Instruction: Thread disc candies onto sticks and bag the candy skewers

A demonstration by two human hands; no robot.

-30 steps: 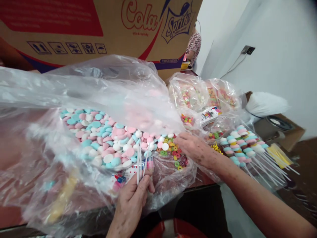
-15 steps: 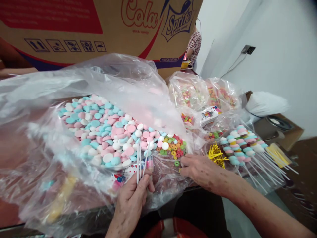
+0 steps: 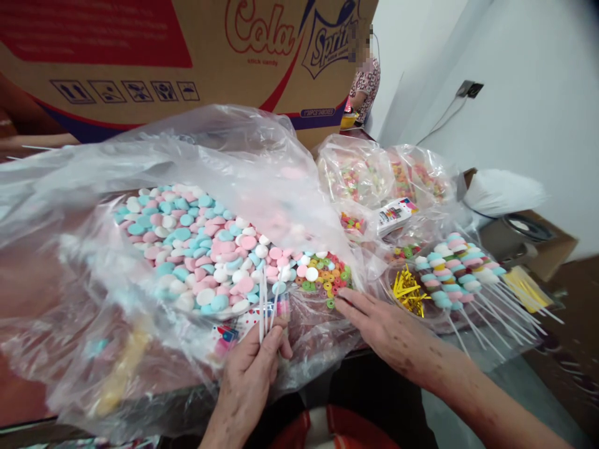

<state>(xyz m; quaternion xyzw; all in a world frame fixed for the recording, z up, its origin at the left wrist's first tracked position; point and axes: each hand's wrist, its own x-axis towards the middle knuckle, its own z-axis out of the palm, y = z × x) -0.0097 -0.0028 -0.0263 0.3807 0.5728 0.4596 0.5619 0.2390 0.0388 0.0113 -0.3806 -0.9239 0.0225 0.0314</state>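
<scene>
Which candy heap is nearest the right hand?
The ring candies: small multicoloured loops just beyond the fingertips of the right hand, between the pastel discs and the skewers.

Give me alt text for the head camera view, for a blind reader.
A person's left hand pinches white sticks while the right hand lies flat beside colourful ring candies and a clear plastic bag heaped with pink, blue and white disc candies. Filled candy skewers lie to the right; a cardboard box stands behind.

The left hand (image 3: 250,374) points up, fingers pinched tight against the thumb. The right hand (image 3: 384,327) lies palm down, fingers stretched leftward.
</scene>
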